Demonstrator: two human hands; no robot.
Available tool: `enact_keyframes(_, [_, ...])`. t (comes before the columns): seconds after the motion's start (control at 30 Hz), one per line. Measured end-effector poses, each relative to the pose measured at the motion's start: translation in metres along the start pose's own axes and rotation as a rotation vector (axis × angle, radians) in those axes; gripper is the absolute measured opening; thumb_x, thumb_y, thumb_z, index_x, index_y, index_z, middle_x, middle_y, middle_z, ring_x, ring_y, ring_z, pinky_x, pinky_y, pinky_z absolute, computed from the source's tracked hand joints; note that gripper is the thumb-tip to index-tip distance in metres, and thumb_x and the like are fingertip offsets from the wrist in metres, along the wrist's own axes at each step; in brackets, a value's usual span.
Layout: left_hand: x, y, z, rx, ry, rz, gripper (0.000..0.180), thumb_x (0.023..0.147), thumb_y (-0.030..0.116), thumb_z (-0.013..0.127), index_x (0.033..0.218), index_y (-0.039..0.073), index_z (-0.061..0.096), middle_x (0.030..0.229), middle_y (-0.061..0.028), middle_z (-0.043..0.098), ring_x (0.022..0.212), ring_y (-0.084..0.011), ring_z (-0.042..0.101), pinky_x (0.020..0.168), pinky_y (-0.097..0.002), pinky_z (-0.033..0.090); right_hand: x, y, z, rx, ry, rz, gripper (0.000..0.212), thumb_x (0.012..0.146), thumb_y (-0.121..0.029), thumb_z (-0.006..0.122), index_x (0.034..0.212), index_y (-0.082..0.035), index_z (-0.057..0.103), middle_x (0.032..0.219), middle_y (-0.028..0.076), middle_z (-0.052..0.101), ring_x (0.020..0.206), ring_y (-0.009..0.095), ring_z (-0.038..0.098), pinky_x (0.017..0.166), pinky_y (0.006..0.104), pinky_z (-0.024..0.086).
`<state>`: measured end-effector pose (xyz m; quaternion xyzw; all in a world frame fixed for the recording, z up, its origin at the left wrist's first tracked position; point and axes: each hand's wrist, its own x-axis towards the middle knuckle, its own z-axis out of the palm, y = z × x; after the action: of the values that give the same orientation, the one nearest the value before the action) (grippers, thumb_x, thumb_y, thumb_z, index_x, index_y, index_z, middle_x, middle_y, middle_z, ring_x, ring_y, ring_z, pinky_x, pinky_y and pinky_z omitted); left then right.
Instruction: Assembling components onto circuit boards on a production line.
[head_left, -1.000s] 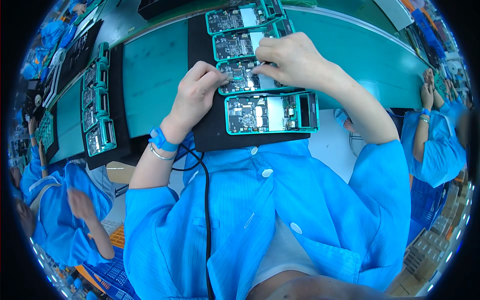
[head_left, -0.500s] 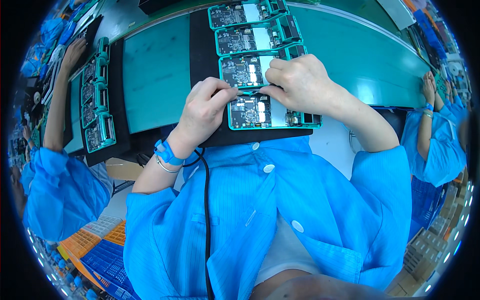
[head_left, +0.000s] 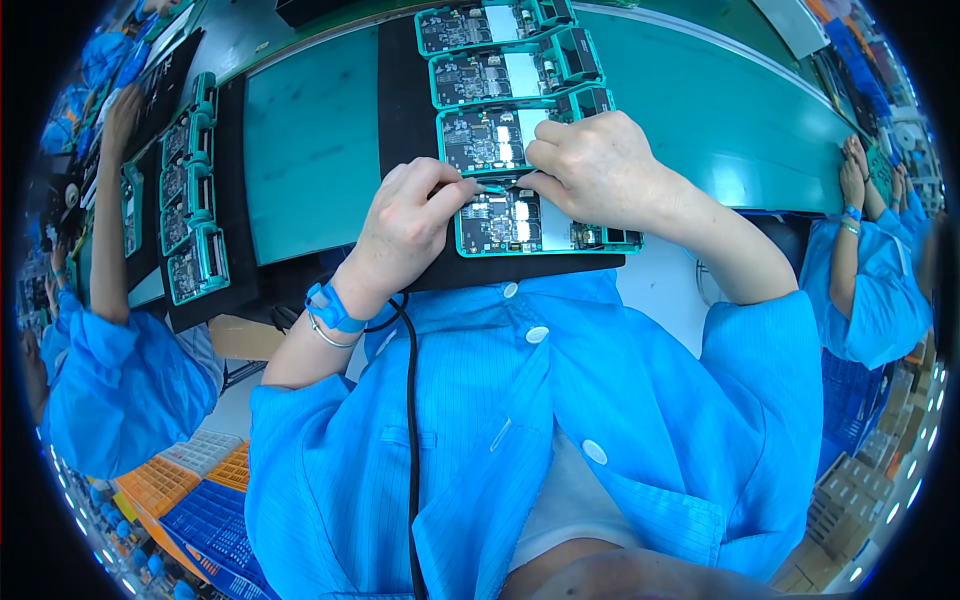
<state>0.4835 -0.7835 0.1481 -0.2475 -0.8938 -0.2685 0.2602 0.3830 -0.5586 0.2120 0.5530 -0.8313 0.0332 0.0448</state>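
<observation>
The nearest of several teal-framed circuit-board units (head_left: pixel 500 228) lies flat in front of me, its dark board and white panel facing up. My left hand (head_left: pixel 410 218) is at its upper left edge, thumb and forefinger pinched together. Opposite it, my right hand (head_left: pixel 598 170) pinches too, its fingertips low over the seam with the unit behind (head_left: pixel 485 140). A small pale-and-teal piece (head_left: pixel 490 188) shows between the two sets of fingertips. It is too small to name, and the fingers partly cover it.
More such units (head_left: pixel 485 78) stand in a column behind, on a black mat (head_left: pixel 405 100) over the green table (head_left: pixel 310 150). Another column (head_left: pixel 187 195) is at the left, near a co-worker's arm (head_left: pixel 110 220). Further co-worker's hands (head_left: pixel 853 180) are at the right. A black cable (head_left: pixel 414 430) hangs down my front.
My hands stay almost in place, with only slight finger shifts at the seam. The left co-worker's arm has moved left, and a further teal-framed unit now shows beside it.
</observation>
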Motion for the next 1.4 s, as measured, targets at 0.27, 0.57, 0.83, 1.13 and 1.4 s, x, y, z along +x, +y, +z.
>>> enact_keyframes(0.27, [-0.001,0.003,-0.001,0.022,-0.019,-0.007,0.021,0.076,-0.007,0.071,0.094,0.002,0.071,0.092,-0.0092,0.063,0.081,-0.0254,0.062,0.068,-0.0361,0.050,-0.002,0.002,0.007,-0.045,0.076,-0.063,0.022,0.084,-0.025,0.075,0.080,-0.008,0.062,0.077,0.004,0.058,0.060,0.018,0.065,0.049,0.0336,0.048])
enact_keyframes(0.57, [-0.001,0.006,0.002,0.043,0.002,-0.019,0.022,0.072,-0.006,0.070,0.092,0.003,0.069,0.093,-0.0088,0.061,0.082,-0.0237,0.062,0.070,-0.0358,0.049,-0.003,0.001,0.008,-0.065,0.151,-0.126,0.024,0.083,-0.024,0.075,0.078,-0.009,0.057,0.076,0.004,0.054,0.059,0.019,0.064,0.049,0.0343,0.048])
enact_keyframes(0.83, [-0.001,0.008,0.003,0.039,0.027,-0.042,0.022,0.073,-0.005,0.071,0.093,0.003,0.070,0.090,-0.0080,0.061,0.082,-0.0235,0.062,0.069,-0.0357,0.048,-0.006,0.001,0.008,-0.106,0.081,-0.150,0.013,0.075,-0.015,0.066,0.084,-0.007,0.059,0.080,0.007,0.057,0.064,0.022,0.068,0.055,0.0350,0.056])
enact_keyframes(1.13, [0.000,0.011,0.002,0.049,0.025,-0.039,0.022,0.073,-0.005,0.070,0.094,0.002,0.070,0.090,-0.0083,0.061,0.081,-0.0233,0.062,0.069,-0.0355,0.048,-0.007,0.002,0.012,-0.151,0.162,-0.191,0.020,0.079,-0.020,0.074,0.077,-0.010,0.057,0.075,0.004,0.052,0.057,0.017,0.061,0.048,0.0336,0.047])
enact_keyframes(1.4, [-0.001,0.008,0.003,0.041,0.019,-0.039,0.021,0.073,-0.005,0.071,0.092,0.002,0.070,0.090,-0.0085,0.061,0.081,-0.0231,0.062,0.068,-0.0354,0.048,-0.002,0.000,0.002,-0.026,0.001,-0.051,0.020,0.084,-0.027,0.070,0.087,-0.007,0.065,0.083,0.005,0.061,0.067,0.024,0.069,0.056,0.0377,0.056])
